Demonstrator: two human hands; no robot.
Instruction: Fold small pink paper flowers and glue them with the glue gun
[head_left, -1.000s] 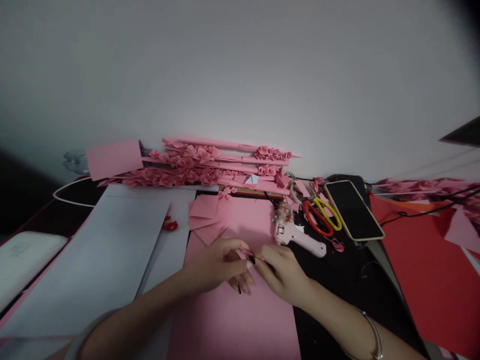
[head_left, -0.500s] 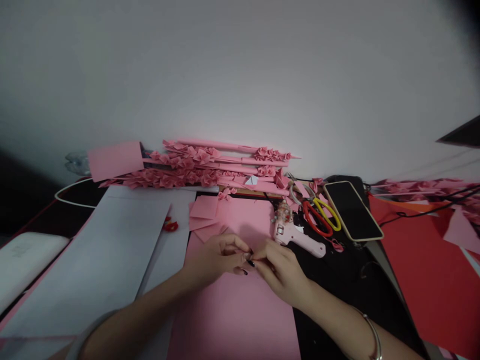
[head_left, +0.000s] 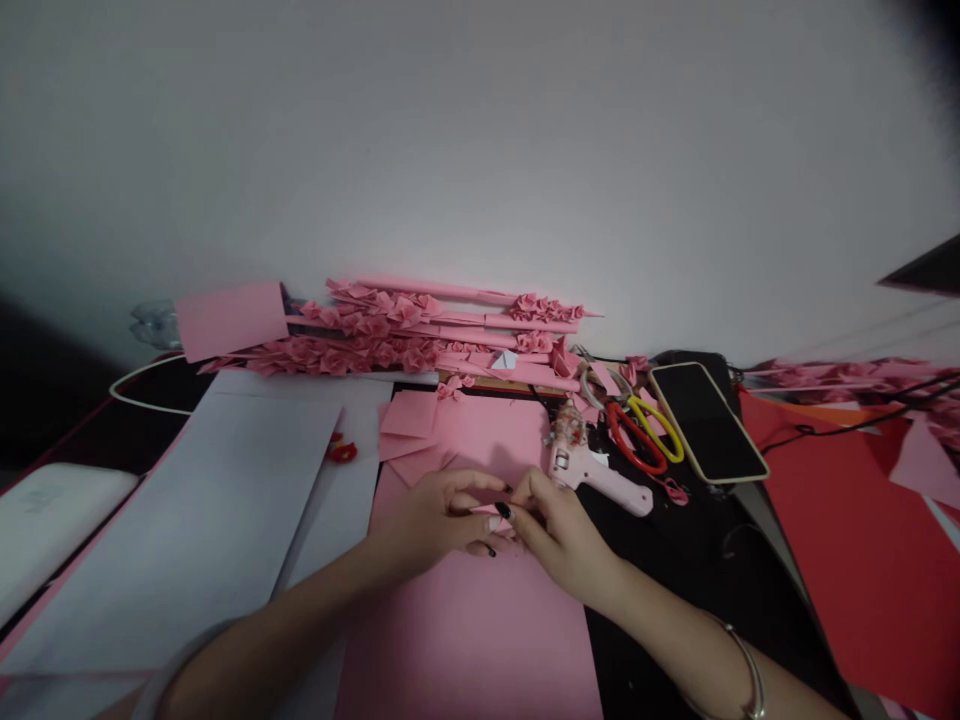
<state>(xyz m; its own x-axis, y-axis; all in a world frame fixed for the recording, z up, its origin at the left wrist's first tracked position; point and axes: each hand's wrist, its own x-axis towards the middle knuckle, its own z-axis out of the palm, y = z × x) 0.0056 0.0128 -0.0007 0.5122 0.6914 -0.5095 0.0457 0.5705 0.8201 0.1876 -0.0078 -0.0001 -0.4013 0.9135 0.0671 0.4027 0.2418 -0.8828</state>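
So the left hand (head_left: 429,522) pinches a small folded pink paper piece (head_left: 486,511); the right hand (head_left: 564,542) has its other end in the fingertips; that's all over a big flat pink paper sheet (head_left: 472,640).

No legible text, brand or number. Only candidate: faint grey mark (head_left: 43,497) on top face of white round-cornered case (head_left: 71,535), at left edge of view, just left of white paper sheets (head_left: 202,500). Mark small, sits toward far end of case, slightly darker than plain surface around it; too pale and blurred to tell whether letters, digits or logo.
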